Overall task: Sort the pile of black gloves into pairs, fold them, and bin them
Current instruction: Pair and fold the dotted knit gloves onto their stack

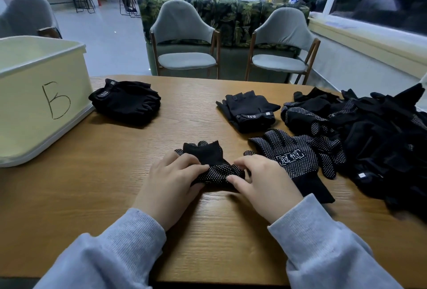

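Observation:
A folded black glove with white dots (pixel 213 164) lies on the wooden table (pixel 115 173) in front of me. My left hand (pixel 171 182) grips its left side and my right hand (pixel 261 182) pinches its right side. Just to the right lies a flat dotted glove (pixel 293 157) with a white logo. A pile of black gloves (pixel 374 138) fills the right of the table. A folded stack of black gloves (pixel 126 101) sits at the far left, beside a pale bin marked "B" (pixel 41 94). Another folded black pair (pixel 250 109) lies at the far middle.
Two grey chairs (pixel 184 41) (pixel 284 43) stand behind the table's far edge. A leaf-patterned sofa (pixel 231 13) is behind them, and a person in white sits beyond it. A window ledge (pixel 369 41) runs along the right.

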The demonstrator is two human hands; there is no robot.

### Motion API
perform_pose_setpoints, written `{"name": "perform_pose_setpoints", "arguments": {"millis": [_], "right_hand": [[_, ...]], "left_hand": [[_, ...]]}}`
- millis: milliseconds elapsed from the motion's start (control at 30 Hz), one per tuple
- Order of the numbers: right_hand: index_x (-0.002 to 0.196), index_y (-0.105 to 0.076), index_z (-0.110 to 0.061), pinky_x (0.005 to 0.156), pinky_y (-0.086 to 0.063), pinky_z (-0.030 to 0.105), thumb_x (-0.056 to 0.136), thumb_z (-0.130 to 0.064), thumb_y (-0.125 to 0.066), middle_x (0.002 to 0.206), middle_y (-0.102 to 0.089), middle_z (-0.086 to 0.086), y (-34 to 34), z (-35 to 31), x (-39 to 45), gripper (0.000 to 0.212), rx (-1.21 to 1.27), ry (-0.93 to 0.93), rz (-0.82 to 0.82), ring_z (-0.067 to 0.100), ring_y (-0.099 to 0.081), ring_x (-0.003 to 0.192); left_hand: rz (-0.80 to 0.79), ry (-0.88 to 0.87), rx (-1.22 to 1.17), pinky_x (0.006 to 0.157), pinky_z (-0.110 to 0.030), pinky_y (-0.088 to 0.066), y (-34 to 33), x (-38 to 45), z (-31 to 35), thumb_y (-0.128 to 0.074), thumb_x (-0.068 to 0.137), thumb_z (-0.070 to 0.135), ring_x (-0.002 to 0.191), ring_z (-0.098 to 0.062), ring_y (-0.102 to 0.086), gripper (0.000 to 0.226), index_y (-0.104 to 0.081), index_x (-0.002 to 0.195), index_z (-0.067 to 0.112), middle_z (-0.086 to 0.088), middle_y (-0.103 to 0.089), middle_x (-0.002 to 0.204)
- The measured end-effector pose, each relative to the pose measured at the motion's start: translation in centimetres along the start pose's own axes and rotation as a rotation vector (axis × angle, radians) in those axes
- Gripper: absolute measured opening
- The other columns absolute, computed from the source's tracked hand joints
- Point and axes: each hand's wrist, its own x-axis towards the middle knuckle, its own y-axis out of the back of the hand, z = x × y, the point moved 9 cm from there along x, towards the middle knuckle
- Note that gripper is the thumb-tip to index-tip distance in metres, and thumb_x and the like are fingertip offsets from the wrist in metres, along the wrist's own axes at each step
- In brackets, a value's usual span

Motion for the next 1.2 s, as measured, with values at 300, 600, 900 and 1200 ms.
{"name": "perform_pose_setpoints", "arguments": {"millis": [300, 600, 900, 1200], "right_hand": [[0.113, -0.061, -0.019, 0.093, -0.036, 0.018, 0.091, -0.033, -0.058, 0.109, -0.055, -0.009, -1.5, -1.7, 0.0, 0.026, 0.048, 0.086, -0.092, 0.004, -0.047, 0.1], [0.121, -0.059, -0.02, 0.088, -0.027, 0.008, 0.091, -0.026, -0.059, 0.118, -0.059, -0.008, -2.8, -5.1, -0.4, 0.031, 0.136, 0.247, -0.16, 0.006, -0.049, 0.11], [0.121, -0.059, -0.019, 0.102, -0.032, 0.023, 0.092, -0.03, -0.054, 0.125, -0.052, -0.007, -3.2, -6.3, 0.5, 0.031, 0.102, 0.26, -0.12, 0.01, -0.043, 0.119], [0.133, -0.043, -0.022, 0.101, -0.035, 0.03, 0.096, -0.036, -0.044, 0.132, -0.043, -0.006, -5.1, -6.1, 2.9, 0.04, 0.053, 0.127, -0.117, 0.014, -0.042, 0.121]], "left_hand": [[0.065, 0.055, -0.056, 0.057, -0.035, -0.055, 1.4, -1.0, -1.1, -0.066, 0.069, 0.017, 0.069, -0.021, -0.061, 0.021, -0.075, 0.086, 0.023, 0.005, -0.069, 0.088], [0.09, 0.278, -0.179, 0.082, -0.028, -0.044, 2.8, -2.7, -6.6, -0.059, 0.076, 0.0, 0.092, -0.024, -0.062, 0.025, -0.075, 0.085, 0.017, -0.003, -0.064, 0.106], [0.109, 0.515, -0.306, 0.076, -0.025, -0.04, 3.0, -3.6, -6.8, -0.063, 0.086, 0.019, 0.071, -0.001, -0.051, 0.028, -0.061, 0.114, 0.02, 0.007, -0.043, 0.099], [0.089, 0.523, -0.379, 0.089, -0.02, -0.038, 1.8, -2.5, -6.7, -0.059, 0.081, -0.005, 0.091, -0.011, -0.047, 0.031, -0.064, 0.104, 0.014, 0.005, -0.045, 0.111]]}}
